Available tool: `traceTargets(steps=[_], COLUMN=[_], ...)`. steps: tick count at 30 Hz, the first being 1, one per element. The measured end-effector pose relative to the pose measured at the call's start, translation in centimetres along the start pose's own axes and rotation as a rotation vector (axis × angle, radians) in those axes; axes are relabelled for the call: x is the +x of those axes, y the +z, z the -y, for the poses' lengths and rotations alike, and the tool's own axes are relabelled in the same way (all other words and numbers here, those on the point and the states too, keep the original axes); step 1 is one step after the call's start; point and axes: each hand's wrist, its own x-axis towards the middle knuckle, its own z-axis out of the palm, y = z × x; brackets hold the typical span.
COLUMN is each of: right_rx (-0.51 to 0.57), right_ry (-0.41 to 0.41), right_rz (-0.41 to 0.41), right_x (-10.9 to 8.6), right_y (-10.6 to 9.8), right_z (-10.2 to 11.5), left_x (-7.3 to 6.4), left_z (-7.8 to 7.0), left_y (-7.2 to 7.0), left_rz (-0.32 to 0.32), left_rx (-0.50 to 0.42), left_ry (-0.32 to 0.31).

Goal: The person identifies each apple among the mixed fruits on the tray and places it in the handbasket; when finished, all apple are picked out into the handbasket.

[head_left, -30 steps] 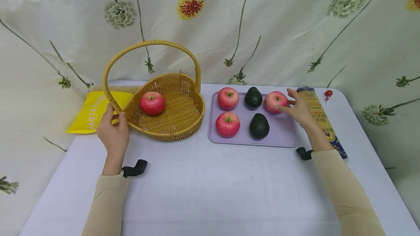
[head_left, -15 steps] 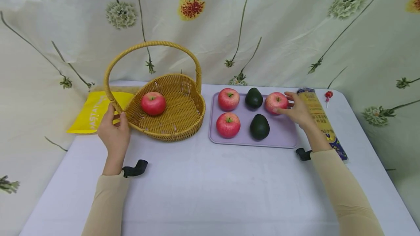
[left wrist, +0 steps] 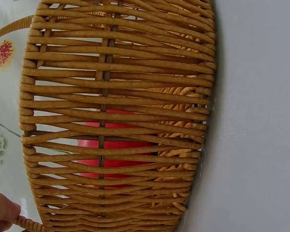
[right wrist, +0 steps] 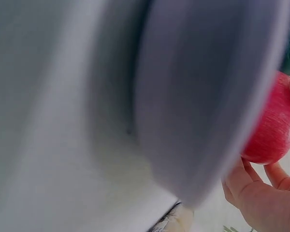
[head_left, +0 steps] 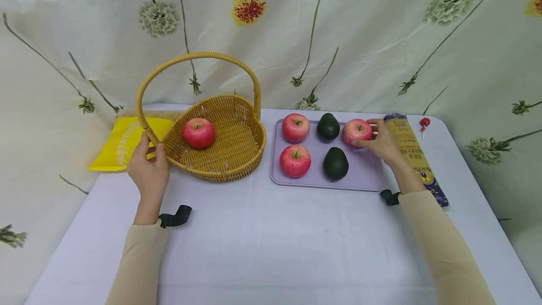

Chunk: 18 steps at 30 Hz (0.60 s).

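My left hand (head_left: 149,173) pinches the lower left end of the handle of a yellow-brown wicker basket (head_left: 230,147). One red apple (head_left: 199,133) lies in the basket's left part; in the left wrist view it shows through the woven side. On the right, my right hand (head_left: 386,147) holds a red apple (head_left: 355,131) at the back right of a light purple tray (head_left: 366,175), thumb and fingers around its right side. The right wrist view has the tray's edge hiding part of this apple. Two more apples (head_left: 295,127) and two dark green avocados (head_left: 336,164) share the tray.
A yellow pasta bag (head_left: 114,152) lies behind and left of the basket. Right of the tray are a long yellow and blue packet (head_left: 412,149), partly behind my right hand, and a red lollipop (head_left: 424,122). Flowered cloth (head_left: 364,36) hangs behind the white table (head_left: 271,244).
My right hand has moved slightly in and closed its fingers around the apple at the tray's right. My left hand stays on the basket handle, and the fruit keeps its place.
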Motion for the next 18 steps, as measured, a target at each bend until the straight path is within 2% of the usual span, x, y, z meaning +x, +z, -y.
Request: traceTargets(steps=[10,14,18], right_rx=[0.035,0.061,0.075], right_ry=[0.019,0.034,0.016], right_rz=[-0.045,-0.058,-0.081], right_x=[-0.2,-0.8,-1.5], right_y=[-0.2,-0.5,-0.8], right_z=[-0.3,0.5,1.6], left_x=[0.0,0.0,0.0], left_z=[0.0,0.0,0.0], left_y=[0.1,0.0,0.0], left_rz=[0.008,0.008,0.007], left_rx=[0.007,0.004,0.002], left_ry=[-0.008,-0.012,-0.015])
